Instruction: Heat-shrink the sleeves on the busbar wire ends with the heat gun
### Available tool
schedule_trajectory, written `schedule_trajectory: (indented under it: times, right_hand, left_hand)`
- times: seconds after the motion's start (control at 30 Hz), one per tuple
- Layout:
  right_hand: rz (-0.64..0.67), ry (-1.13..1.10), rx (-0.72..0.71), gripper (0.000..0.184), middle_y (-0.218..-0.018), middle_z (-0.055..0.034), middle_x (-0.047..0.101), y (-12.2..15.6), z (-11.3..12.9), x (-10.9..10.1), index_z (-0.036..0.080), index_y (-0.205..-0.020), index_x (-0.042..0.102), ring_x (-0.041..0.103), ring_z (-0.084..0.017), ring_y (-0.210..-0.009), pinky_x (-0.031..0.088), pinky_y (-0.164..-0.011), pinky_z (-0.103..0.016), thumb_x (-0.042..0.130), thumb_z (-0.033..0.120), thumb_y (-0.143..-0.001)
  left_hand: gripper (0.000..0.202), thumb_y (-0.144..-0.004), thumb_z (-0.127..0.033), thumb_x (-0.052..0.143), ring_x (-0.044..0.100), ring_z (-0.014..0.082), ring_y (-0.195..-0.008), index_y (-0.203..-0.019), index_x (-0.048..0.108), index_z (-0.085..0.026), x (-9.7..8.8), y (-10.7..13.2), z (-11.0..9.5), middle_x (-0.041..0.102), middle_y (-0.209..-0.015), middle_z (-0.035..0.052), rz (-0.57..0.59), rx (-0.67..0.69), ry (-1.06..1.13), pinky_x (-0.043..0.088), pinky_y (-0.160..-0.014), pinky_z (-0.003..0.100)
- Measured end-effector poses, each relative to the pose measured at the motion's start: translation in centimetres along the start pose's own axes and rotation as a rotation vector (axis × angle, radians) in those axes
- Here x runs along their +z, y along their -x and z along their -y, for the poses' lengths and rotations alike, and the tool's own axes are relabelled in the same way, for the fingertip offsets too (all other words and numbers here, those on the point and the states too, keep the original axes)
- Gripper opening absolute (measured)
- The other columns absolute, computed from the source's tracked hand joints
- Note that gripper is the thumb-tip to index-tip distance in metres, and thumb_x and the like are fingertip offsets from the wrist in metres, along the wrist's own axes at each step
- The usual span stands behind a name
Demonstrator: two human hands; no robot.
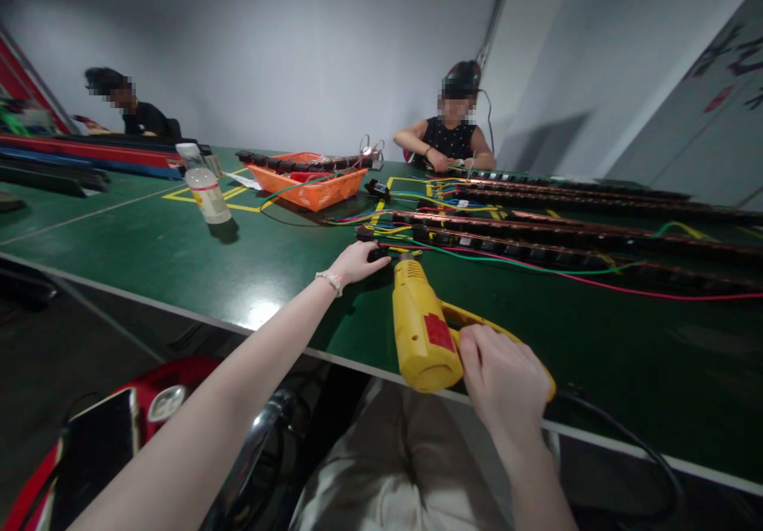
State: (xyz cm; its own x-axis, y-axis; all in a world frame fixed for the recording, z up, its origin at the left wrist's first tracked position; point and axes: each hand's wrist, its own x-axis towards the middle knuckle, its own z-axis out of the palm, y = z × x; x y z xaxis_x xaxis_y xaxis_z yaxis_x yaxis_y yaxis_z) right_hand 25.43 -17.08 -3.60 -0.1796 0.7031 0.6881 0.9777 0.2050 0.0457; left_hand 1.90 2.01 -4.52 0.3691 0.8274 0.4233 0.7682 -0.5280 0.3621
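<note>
Two hands are seen at the near edge of the tabletop [149, 237]. A yellow heat gun [420, 328] is gripped at its handle by the closed fingers of the right hand [504, 380], with its nozzle pointed toward the far edge. Just beyond the nozzle, a black part [377, 254] at the end of a long strip [536, 254] is touched by the left hand [358, 262]; whether its fingers grip cannot be told. Coloured wires [506, 263] are strewn along the strip. Farther off, a bottle [204, 185] and an orange basket [310, 185] are set, and a person [450, 137] is seated at the far edge.
</note>
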Motion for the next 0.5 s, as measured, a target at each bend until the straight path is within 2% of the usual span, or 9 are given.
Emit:
schedule_trajectory:
  times: [0.17,0.37,0.5]
  right_hand:
    - [-0.03,-0.051,0.02,0.032,-0.066,0.0,0.06,0.2,0.6,0.0,0.019,-0.072,0.057,0.052,-0.015,-0.066,0.028,-0.066,-0.028,0.034,0.03,-0.092]
    - [-0.053,-0.069,-0.019,0.03,-0.067,0.0003,0.061,0.2,0.3,0.3,0.019,-0.075,0.058,0.053,-0.014,-0.066,0.028,-0.065,-0.028,0.036,0.029,-0.092]
    - [-0.055,-0.065,-0.009,0.031,-0.064,0.0009,0.06,0.1,-0.3,0.2,0.019,-0.071,0.058,0.054,-0.014,-0.065,0.028,-0.064,-0.027,0.036,0.029,-0.091]
  left_hand:
    - [0.046,-0.083,-0.052,0.047,0.06,0.0216,-0.097,-0.106,0.063,-0.015,-0.2,0.4,-0.1,0.066,-0.104,0.0092,-0.048,0.024,-0.007,0.046,-0.087,0.031]
    - [0.044,-0.08,-0.049,0.052,0.06,0.0215,-0.098,-0.107,0.061,-0.016,-0.6,1.0,0.1,0.065,-0.105,0.0081,-0.111,-0.058,-0.002,0.047,-0.085,0.031]
    - [0.041,-0.08,-0.048,0.053,0.06,0.0208,-0.095,-0.103,0.062,-0.016,-0.7,1.1,0.3,0.063,-0.104,0.0079,-0.117,-0.05,0.012,0.048,-0.083,0.031]
